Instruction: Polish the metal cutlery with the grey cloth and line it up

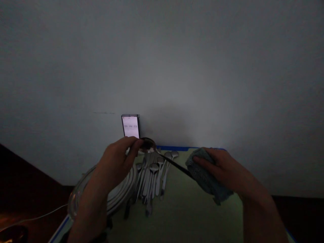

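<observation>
My left hand pinches the bowl end of a metal spoon, held level above the table. The spoon's dark handle runs right and down into a grey-blue cloth. My right hand is closed around that cloth, which wraps the handle. Below the spoon, several more spoons lie side by side on the pale green mat.
A clear glass bowl sits under my left forearm at the mat's left edge. A phone with a lit timer screen leans on the white wall behind. A white cable crosses the dark table at left. The mat has a blue border.
</observation>
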Motion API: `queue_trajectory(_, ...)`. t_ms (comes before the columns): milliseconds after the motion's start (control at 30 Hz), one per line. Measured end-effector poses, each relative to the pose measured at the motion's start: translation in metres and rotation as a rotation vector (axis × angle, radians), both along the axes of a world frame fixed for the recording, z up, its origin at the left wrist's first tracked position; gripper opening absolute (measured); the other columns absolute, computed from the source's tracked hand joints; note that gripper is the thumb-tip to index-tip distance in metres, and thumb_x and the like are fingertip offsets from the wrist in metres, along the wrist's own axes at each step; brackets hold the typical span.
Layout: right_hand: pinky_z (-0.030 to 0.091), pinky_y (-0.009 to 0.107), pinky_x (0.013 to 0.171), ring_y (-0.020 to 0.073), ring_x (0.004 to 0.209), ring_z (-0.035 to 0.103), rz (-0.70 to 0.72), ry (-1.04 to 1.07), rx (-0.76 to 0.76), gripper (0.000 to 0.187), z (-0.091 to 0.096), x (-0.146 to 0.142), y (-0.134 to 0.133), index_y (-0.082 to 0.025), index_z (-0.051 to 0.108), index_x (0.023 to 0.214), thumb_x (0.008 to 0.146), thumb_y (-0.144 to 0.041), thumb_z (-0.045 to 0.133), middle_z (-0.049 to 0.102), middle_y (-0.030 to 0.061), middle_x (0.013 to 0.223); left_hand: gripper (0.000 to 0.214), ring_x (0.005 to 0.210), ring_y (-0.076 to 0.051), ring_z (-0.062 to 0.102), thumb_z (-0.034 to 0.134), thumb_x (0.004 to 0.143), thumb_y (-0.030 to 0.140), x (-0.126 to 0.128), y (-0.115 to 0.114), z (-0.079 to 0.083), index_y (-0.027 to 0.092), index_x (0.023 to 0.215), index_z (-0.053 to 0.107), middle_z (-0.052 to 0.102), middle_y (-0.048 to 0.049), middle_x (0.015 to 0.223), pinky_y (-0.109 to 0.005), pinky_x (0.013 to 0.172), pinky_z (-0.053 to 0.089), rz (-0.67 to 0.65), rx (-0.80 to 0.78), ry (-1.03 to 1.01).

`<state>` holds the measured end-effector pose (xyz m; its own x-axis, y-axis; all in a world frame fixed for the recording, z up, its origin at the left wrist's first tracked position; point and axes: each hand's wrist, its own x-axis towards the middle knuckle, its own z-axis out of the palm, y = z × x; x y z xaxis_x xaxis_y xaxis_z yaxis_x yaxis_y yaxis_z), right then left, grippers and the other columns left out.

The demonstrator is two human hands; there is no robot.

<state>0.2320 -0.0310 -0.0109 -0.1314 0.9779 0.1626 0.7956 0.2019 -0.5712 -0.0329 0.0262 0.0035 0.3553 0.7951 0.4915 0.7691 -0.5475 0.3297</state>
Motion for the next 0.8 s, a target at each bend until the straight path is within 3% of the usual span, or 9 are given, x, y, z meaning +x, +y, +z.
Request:
queue_trajectory(233,0.037,0.027,0.06,0.0152,0.066,0.057,0.109,0.023,-0.036,0.034,-0.003,-0.028,0.005,-0.02,0.054,0.075,0.089,-0.046,0.036,0.063,0.0023,0.073,0.033,0.07,-0.017,0.06,0.034,0.091,0.035,0.022,0.0,-0.007,0.018,0.083,0.061,0.066,-0.0048,0.077,-0.028,0.064,0.043,-0.04,0.04,0.081)
queue_trajectory(433,0.039,0.027,0.065,0.016,0.075,0.059,0.264,-0.033,-0.09,0.021,-0.004,-0.028,0.002,-0.02,0.058,0.084,0.087,-0.035,0.044,0.065,0.0034,0.083,0.036,0.064,-0.016,0.059,0.034,0.09,0.039,0.018,0.001,-0.002,0.017,0.082,0.061,0.066,-0.0048,0.074,-0.026,0.058,0.041,0.065,0.084,0.015)
queue_trajectory(567,0.038,0.025,0.064,0.0148,0.074,0.058,0.25,-0.057,-0.098,0.021,-0.002,-0.018,0.0,-0.02,0.058,0.086,0.087,-0.035,0.044,0.064,0.0027,0.082,0.038,0.057,-0.015,0.056,0.035,0.088,0.042,0.015,0.003,-0.002,0.017,0.074,0.061,0.063,-0.0026,0.064,-0.024,0.052,0.038,0.148,0.055,-0.032)
queue_trajectory(700,0.038,0.026,0.063,0.0156,0.07,0.057,0.207,-0.09,-0.102,0.026,-0.004,-0.013,0.005,-0.018,0.058,0.082,0.088,-0.037,0.041,0.064,0.0043,0.077,0.036,0.05,-0.013,0.052,0.04,0.086,0.044,0.019,0.012,-0.01,0.018,0.073,0.06,0.056,0.0011,0.055,-0.023,0.048,0.036,0.161,-0.056,-0.278)
queue_trajectory(800,0.04,0.029,0.068,0.0181,0.076,0.058,0.194,-0.09,-0.085,0.027,-0.011,-0.017,0.012,-0.017,0.058,0.087,0.088,-0.037,0.04,0.065,0.0071,0.084,0.033,0.06,-0.014,0.057,0.039,0.086,0.046,0.032,0.018,-0.02,0.018,0.082,0.057,0.061,-0.0015,0.068,-0.022,0.046,0.042,-0.005,-0.271,-0.653)
